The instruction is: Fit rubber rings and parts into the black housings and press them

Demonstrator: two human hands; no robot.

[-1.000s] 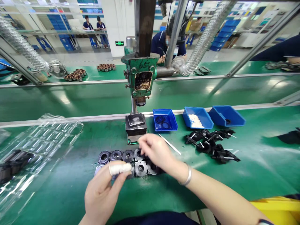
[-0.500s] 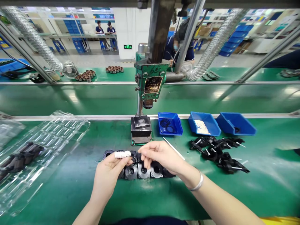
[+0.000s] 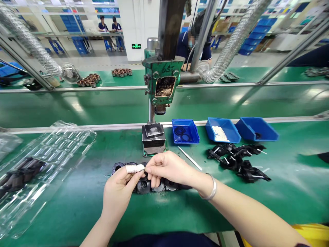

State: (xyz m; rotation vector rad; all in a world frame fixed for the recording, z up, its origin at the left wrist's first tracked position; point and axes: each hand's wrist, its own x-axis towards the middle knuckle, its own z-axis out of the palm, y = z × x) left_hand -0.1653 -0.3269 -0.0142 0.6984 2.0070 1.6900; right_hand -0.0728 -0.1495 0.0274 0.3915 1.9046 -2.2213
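Where the hands meet: left hand (image 3: 118, 188) and right hand (image 3: 168, 168) have their fingertips brought together in narrow pinches; cannot tell whether anything small is held between them.
Left index finger: wrapped in white tape (image 3: 134, 168).
Right wrist: silver bracelet (image 3: 214, 188).
Round housings (image 3: 143, 187): in rows on the green bench (image 3: 84, 212), below the hands and partly hidden by them, in front of the press base (image 3: 153, 140).
Green press head (image 3: 164, 82): raised above its base, well apart from the hands.
White stick (image 3: 190, 158): lying just beyond the right hand.
Dark blue bin (image 3: 192, 132): beside the base, holding black rings (image 3: 179, 131).
Middle bin (image 3: 233, 132): small white pieces (image 3: 219, 133) inside.
Black parts with white pins (image 3: 248, 171): heaped right of the stick.
Clear plastic tray (image 3: 73, 135): far left, carrying dark parts (image 3: 20, 175).
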